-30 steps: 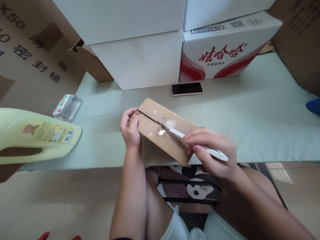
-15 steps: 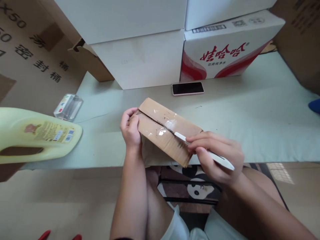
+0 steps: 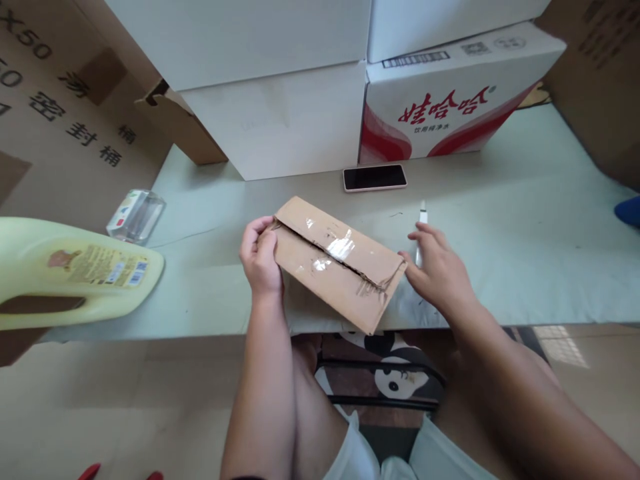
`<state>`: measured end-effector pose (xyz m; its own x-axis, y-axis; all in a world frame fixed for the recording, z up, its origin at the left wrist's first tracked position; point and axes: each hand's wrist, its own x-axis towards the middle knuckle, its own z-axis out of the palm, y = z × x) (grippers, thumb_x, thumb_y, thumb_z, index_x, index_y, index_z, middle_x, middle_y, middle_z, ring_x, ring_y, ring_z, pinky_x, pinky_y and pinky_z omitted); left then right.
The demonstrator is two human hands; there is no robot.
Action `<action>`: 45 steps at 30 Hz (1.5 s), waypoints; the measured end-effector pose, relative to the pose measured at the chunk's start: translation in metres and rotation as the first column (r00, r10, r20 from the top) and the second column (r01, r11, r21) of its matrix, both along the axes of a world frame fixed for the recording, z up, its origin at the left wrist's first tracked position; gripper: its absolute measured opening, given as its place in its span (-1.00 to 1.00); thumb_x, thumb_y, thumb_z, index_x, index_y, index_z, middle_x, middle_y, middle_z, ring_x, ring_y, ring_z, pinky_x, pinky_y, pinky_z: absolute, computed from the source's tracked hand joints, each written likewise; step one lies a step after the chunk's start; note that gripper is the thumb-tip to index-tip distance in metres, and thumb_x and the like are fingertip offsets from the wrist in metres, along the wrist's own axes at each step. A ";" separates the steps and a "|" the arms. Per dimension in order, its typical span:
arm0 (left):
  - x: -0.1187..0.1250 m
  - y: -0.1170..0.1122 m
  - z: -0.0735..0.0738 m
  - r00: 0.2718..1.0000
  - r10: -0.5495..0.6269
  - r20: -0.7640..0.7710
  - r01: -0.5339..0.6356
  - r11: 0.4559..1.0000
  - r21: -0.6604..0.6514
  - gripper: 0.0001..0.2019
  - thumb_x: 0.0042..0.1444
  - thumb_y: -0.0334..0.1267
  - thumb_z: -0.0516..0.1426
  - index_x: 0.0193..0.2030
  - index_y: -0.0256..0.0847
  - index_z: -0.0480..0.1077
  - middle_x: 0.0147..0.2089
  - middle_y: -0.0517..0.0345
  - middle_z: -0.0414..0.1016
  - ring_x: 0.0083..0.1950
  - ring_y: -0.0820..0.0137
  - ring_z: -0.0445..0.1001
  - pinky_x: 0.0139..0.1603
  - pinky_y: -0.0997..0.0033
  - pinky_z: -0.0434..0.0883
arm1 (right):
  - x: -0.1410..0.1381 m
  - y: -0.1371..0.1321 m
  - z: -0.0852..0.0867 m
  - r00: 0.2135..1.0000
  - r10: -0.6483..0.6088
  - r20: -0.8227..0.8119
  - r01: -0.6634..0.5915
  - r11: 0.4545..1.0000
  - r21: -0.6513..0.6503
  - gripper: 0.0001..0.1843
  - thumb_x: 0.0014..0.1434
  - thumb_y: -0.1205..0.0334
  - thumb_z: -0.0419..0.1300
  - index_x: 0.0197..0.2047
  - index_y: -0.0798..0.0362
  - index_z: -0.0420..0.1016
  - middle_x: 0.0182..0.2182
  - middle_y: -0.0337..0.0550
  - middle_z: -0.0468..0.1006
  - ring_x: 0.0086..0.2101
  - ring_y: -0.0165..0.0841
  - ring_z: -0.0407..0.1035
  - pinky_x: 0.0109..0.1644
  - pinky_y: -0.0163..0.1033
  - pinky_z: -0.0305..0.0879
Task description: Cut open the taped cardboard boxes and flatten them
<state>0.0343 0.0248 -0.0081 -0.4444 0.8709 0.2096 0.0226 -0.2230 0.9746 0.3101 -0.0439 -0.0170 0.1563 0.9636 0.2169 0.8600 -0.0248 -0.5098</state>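
A small brown cardboard box (image 3: 313, 262) with shiny clear tape is tilted at the front of the table, its top seam slit along its length. My left hand (image 3: 262, 259) is closed around the box's left end. Over the table at the box's right corner, my right hand (image 3: 440, 270) has its fingers apart, the thumb close to that corner; whether it touches is unclear. A slim white utility knife (image 3: 423, 217) lies on the cloth by the right fingers, its lower part covered by them.
A phone (image 3: 375, 177) lies on the pale green cloth (image 3: 525, 220) before the stacked white cartons (image 3: 280, 127). To the left are a clear plastic container (image 3: 137, 217) and a yellow jug (image 3: 100, 263). A blue object (image 3: 629, 211) sits at the right edge.
My right hand has let go of the utility knife, which now lies on the table right of the box. That hand has moved up off the seam and opened. My left hand keeps its hold.
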 end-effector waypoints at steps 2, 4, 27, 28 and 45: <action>0.000 0.000 -0.001 1.000 0.005 -0.013 -0.005 1.000 0.002 -0.78 -0.07 -0.22 0.19 -0.24 -0.17 0.51 -0.21 0.13 0.55 -0.20 0.39 0.46 -0.15 0.40 0.36 | 0.004 0.002 -0.017 0.997 0.041 0.071 -0.030 0.988 -0.152 -0.52 0.20 0.07 0.08 0.08 0.19 0.46 0.27 0.32 0.35 0.15 0.16 0.38 0.10 0.29 0.40; 0.001 0.000 0.000 1.000 0.004 -0.013 -0.004 1.000 -0.001 -0.78 -0.07 -0.22 0.19 -0.24 -0.17 0.50 -0.20 0.12 0.55 -0.19 0.38 0.47 -0.14 0.40 0.36 | 0.006 0.002 -0.025 0.987 0.104 0.122 -0.079 0.978 -0.191 -0.48 0.18 0.06 0.08 0.08 0.22 0.47 0.25 0.34 0.37 0.22 0.21 0.30 0.18 0.35 0.31; -0.002 -0.001 -0.002 0.998 0.018 -0.067 -0.019 1.000 -0.003 -0.80 0.03 -0.22 0.17 -0.23 -0.16 0.56 -0.16 0.08 0.59 -0.11 0.31 0.54 -0.03 0.29 0.44 | -0.019 -0.013 0.013 0.660 0.520 -0.543 -0.532 0.833 0.151 -0.46 0.39 -0.18 -0.11 0.12 -0.02 0.46 0.01 -0.03 0.62 -0.04 -0.20 0.52 0.02 -0.07 0.45; -0.002 -0.002 -0.003 0.995 0.025 -0.093 -0.024 1.000 0.008 -0.80 0.04 -0.22 0.16 -0.22 -0.16 0.56 -0.15 0.08 0.59 -0.08 0.30 0.54 -0.02 0.27 0.45 | -0.019 -0.012 0.013 0.659 0.519 -0.544 -0.530 0.834 0.153 -0.46 0.39 -0.18 -0.10 0.12 -0.03 0.47 0.00 -0.03 0.62 -0.05 -0.20 0.53 0.01 -0.07 0.45; -0.004 -0.003 0.001 0.974 0.082 -0.211 -0.017 0.956 0.294 -0.71 0.15 -0.25 0.01 -0.44 -0.15 0.54 -0.28 0.06 0.50 -0.07 0.29 0.47 0.09 0.20 0.36 | -0.019 -0.013 0.015 0.662 0.510 -0.550 -0.536 0.834 0.129 -0.40 0.37 -0.24 -0.15 0.04 0.00 0.48 -0.06 -0.02 0.63 -0.09 -0.19 0.52 -0.04 -0.08 0.44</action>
